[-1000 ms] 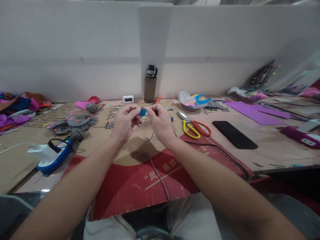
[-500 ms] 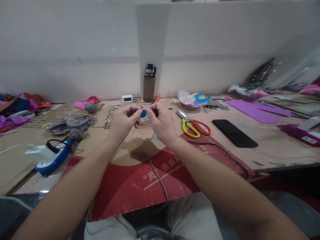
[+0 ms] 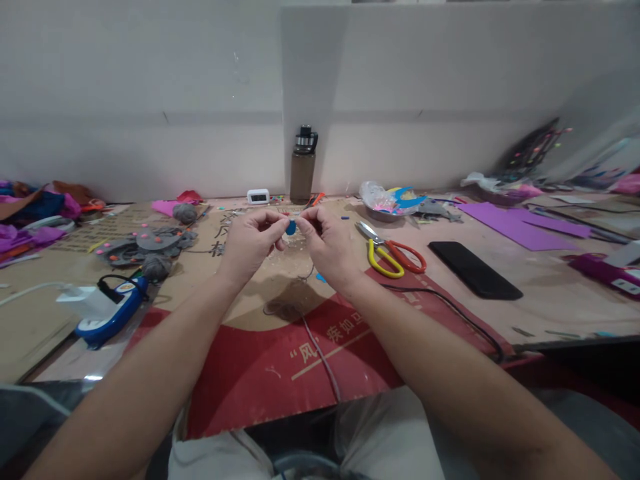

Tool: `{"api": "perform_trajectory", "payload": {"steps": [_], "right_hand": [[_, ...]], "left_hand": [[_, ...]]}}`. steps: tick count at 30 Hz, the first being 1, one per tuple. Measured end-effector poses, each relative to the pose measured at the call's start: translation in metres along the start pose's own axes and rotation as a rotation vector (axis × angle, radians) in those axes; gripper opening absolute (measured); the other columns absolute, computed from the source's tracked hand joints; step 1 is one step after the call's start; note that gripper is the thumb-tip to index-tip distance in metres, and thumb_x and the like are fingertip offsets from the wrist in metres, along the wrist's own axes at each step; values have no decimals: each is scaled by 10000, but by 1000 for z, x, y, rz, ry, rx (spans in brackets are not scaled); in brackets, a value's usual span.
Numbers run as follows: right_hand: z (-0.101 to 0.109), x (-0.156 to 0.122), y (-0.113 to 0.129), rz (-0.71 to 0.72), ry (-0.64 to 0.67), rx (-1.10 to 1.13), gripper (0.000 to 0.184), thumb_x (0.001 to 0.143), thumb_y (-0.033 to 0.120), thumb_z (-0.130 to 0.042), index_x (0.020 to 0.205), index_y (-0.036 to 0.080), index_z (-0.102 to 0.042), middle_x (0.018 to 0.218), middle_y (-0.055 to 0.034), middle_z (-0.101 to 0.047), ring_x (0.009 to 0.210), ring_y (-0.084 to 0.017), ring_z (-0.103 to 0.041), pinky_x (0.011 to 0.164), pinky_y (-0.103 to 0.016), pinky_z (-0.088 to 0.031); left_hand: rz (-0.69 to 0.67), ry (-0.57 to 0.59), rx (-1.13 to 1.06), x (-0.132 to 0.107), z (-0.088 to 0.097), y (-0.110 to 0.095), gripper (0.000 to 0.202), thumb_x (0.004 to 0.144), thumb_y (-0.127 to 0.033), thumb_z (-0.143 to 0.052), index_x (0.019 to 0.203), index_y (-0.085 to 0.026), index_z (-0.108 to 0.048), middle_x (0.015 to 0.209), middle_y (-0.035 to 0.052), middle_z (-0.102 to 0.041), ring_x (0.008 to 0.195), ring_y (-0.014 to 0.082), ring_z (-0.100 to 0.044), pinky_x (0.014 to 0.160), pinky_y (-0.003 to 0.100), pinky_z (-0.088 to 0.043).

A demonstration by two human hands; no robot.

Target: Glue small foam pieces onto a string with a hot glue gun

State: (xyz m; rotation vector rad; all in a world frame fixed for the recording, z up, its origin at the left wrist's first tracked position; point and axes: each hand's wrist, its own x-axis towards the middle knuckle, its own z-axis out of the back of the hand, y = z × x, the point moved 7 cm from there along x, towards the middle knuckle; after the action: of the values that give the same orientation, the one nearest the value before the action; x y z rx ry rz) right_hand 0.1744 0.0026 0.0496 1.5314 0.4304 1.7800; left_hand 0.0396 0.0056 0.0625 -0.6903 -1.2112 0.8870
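A small blue piece (image 3: 291,228) was held over the middle of the cardboard (image 3: 235,380), its edges pinched by the thumb and finger of the left hand (image 3: 253,243) on the left and the right hand (image 3: 327,245) on the right. Such a fingertip grip was presumably called for by its smallness. The scissors (image 3: 379,243) were placed to the right, handles pointing nearer, perhaps so that they could be reached easily. The work area was covered by cardboard, probably for the table's (image 3: 505,320) protection.
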Motion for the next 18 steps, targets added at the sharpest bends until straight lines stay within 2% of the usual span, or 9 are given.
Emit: {"api": "perform_trajectory", "payload": {"steps": [2,8,18], "right_hand": [[-1,0,-1,-9,0,13,195,857,393,-490,814,209,-536,771,-18,-555,718,-129,-482,634,-280,-374],[0,1,-2,-21,-24,27,163,853,359,-500,841,204,-551,801,-27,-572,731,-131,-497,648,-285,-387],[2,3,0,-24,-26,-10,165,842,358,-507,821,205,-567,787,-26,-581,721,-132,-499,641,-285,-389]], "left_hand": [[-5,-25,-5,0,0,2,153,768,-305,-612,707,-170,-649,480,-3,-572,367,62,-431,359,192,-311],[-18,-61,-39,-1,-1,4,129,769,-282,-607,718,-165,-625,543,11,-609,409,74,-493,411,200,-395],[-27,-64,-75,0,-3,1,91,761,-230,-611,706,-159,-624,561,14,-613,451,83,-537,445,207,-431]]}}
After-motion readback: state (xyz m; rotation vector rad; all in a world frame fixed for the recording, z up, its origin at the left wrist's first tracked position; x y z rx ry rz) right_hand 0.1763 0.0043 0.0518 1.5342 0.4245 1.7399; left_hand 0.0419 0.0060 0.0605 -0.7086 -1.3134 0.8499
